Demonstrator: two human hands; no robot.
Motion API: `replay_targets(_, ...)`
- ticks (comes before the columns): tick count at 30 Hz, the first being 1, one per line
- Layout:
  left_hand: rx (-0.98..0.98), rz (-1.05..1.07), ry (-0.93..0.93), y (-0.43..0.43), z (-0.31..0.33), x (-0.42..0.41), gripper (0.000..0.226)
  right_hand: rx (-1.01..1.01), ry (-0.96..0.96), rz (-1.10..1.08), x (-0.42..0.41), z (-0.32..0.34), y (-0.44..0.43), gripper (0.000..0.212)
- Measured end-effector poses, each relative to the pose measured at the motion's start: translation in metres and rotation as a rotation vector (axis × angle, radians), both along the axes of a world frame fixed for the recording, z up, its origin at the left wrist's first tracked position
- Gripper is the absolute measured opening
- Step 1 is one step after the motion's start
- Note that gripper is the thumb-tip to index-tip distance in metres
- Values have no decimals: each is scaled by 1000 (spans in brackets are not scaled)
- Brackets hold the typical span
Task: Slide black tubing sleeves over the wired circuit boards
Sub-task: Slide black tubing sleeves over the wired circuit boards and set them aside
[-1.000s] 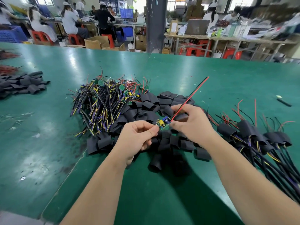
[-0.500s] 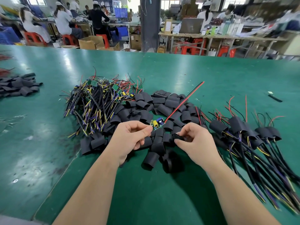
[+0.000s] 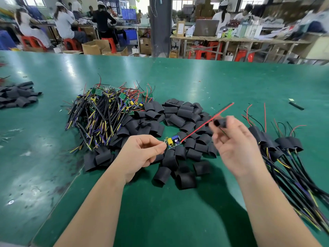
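My left hand (image 3: 140,152) pinches the near end of a small green circuit board (image 3: 173,142) with a yellow and a blue part; its red and black wires (image 3: 210,120) run up to the right. My right hand (image 3: 235,147), blurred, holds a black tubing sleeve (image 3: 220,123) in its fingertips, raised beside the wires. Loose black sleeves (image 3: 178,114) lie heaped on the green table (image 3: 178,211) under both hands. Bare wired boards (image 3: 103,114) are piled at the left. Sleeved boards (image 3: 277,145) lie at the right.
Another heap of black sleeves (image 3: 16,97) lies at the far left. A short black piece (image 3: 296,106) lies alone at the right. People sit at benches beyond the table's far edge, with cardboard boxes and red stools.
My right hand picked a sleeve off the heap and lifted it up and right toward the wires. My left hand kept hold of the board.
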State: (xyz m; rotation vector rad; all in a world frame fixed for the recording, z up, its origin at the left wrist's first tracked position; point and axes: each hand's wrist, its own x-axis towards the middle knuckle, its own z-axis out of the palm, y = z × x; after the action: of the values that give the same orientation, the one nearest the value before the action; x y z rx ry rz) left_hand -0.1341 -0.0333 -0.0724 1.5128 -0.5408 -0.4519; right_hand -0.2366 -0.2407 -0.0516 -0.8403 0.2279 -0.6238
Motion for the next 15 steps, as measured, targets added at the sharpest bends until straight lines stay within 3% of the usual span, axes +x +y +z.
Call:
replay_targets(2,25,-36,-1,0,-1,0,19,167,-90,-13,-4,5,-9,28)
replay_targets(5,54,-64,-9,0,-1,0,14,237,-135,-19,-7,10,-11,34)
replay_targets(15,92,-87,-24,1,-1,0,10,120,-201,45,-13,16,-5,18)
